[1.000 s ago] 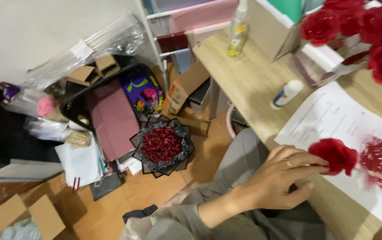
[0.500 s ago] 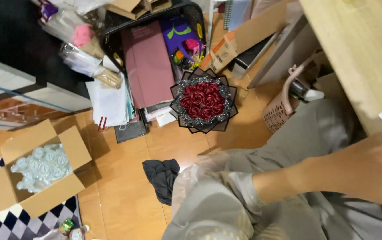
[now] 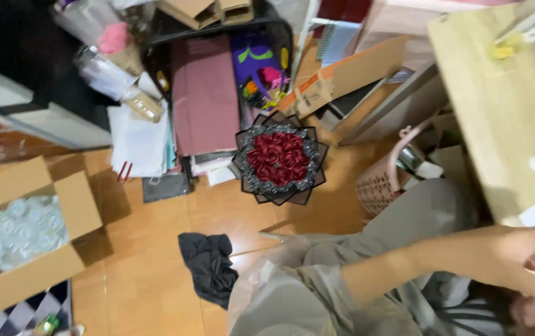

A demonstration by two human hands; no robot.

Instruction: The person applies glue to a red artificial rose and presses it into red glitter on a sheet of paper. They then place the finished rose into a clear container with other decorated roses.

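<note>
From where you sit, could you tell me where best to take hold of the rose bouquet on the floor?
The rose bouquet stands with its blooms facing up, ringed by pointed black wrapping. Probably best to come in low from its open side over the bare wooden floor and grip under the wrapping, beneath the blooms; a grip from above would likely crush the roses. Its stem is hidden.

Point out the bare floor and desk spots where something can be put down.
Bare wooden floor lies between the open cardboard box and the dark crumpled cloth, and below the black-wrapped red rose bouquet. The light wooden desk is bare across its middle. The black bin of papers area is crowded.
</note>
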